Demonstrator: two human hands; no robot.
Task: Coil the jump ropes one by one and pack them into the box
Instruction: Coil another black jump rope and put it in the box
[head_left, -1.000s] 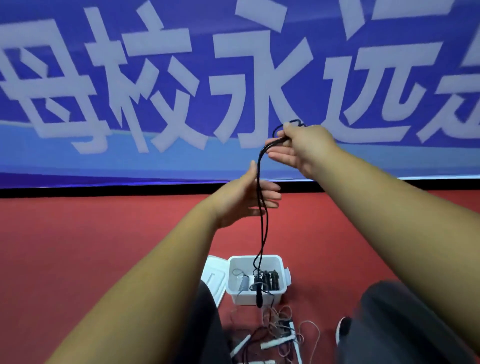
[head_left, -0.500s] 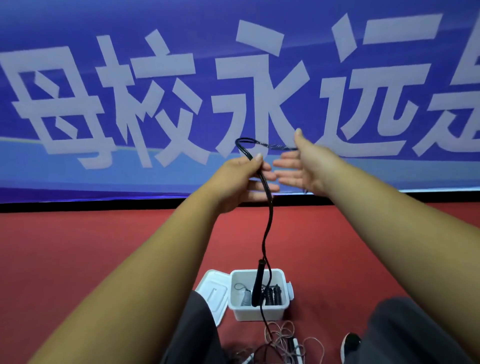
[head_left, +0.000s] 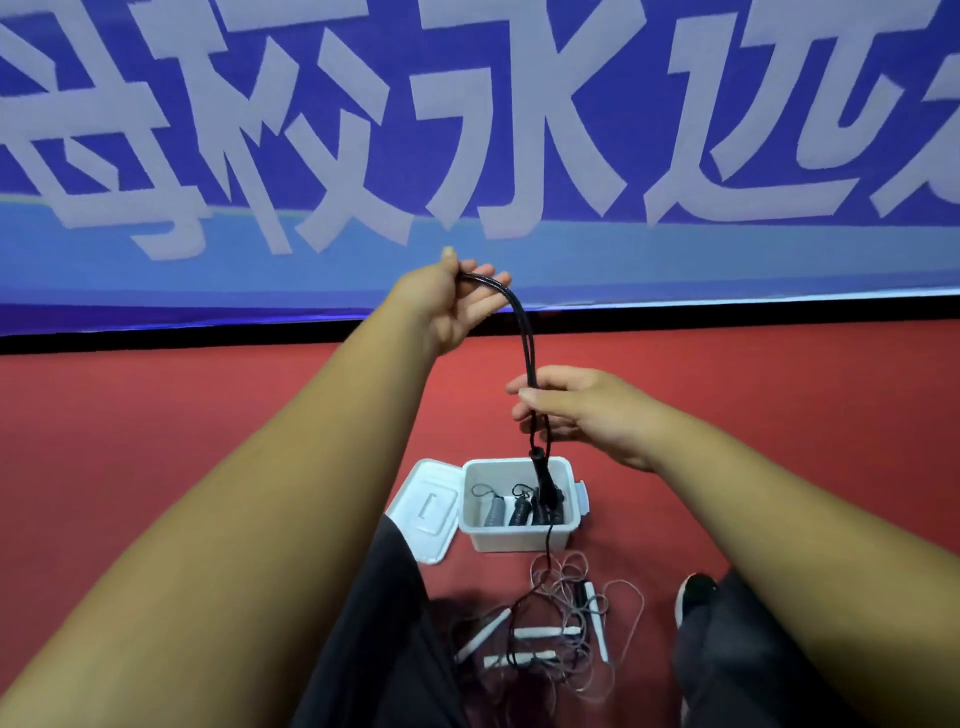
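Head view: nearest, between dark trouser legs (head_left: 384, 623), a tangle of ropes (head_left: 563, 618) lies on the red floor (head_left: 156, 441). Just beyond it stands the white box (head_left: 519, 541), coiled ropes inside, its lid (head_left: 426, 512) lying at its left side. Above the box the right hand (head_left: 582, 415) curls its fingers round a doubled black rope (head_left: 522, 332), whose handle (head_left: 541, 480) hangs over the box. Farther and higher, the left hand (head_left: 447, 306) pinches the rope's bend under its thumb, before a blue banner (head_left: 519, 249).

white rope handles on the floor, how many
4 white handles: one slanted at the left, two level in the middle, one near-upright at the right. More may be hidden.
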